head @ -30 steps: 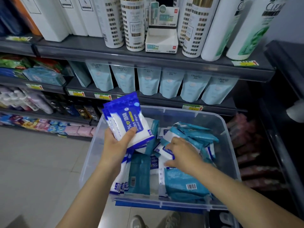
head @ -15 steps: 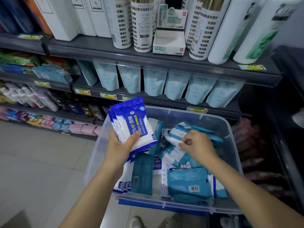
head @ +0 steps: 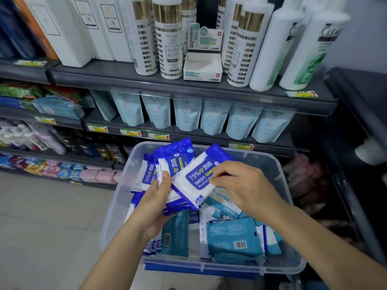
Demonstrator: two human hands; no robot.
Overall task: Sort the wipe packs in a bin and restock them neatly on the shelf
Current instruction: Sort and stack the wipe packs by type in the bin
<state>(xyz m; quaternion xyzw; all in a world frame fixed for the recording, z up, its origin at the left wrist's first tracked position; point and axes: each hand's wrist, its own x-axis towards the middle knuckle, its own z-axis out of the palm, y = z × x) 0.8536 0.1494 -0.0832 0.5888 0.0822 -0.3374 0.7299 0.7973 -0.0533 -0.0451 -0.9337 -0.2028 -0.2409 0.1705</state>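
Observation:
A clear plastic bin (head: pixel 278 266) stands in front of me, filled with blue-and-white alcohol wipe packs and teal wipe packs (head: pixel 233 239). My left hand (head: pixel 154 204) grips a fanned stack of blue-and-white packs (head: pixel 173 162) above the bin's left half, thumb on top. My right hand (head: pixel 244 187) pinches one more blue-and-white pack (head: pixel 198 176) and holds it against the front of that stack. Further blue-and-white packs (head: pixel 146 174) stand upright along the bin's left wall.
Grey store shelves (head: pixel 188 86) rise behind the bin. White bottles (head: pixel 169 36) and a small display box (head: pixel 202 68) fill the top shelf; pale blue pouches (head: pixel 211 116) line the one below. A tiled floor (head: pixel 41 216) lies to the left. A dark rack (head: pixel 360 114) stands at the right.
My right hand has lifted a blue-and-white pack out of the bin and brought it left onto the stack in my left hand. The view has moved closer to the shelf.

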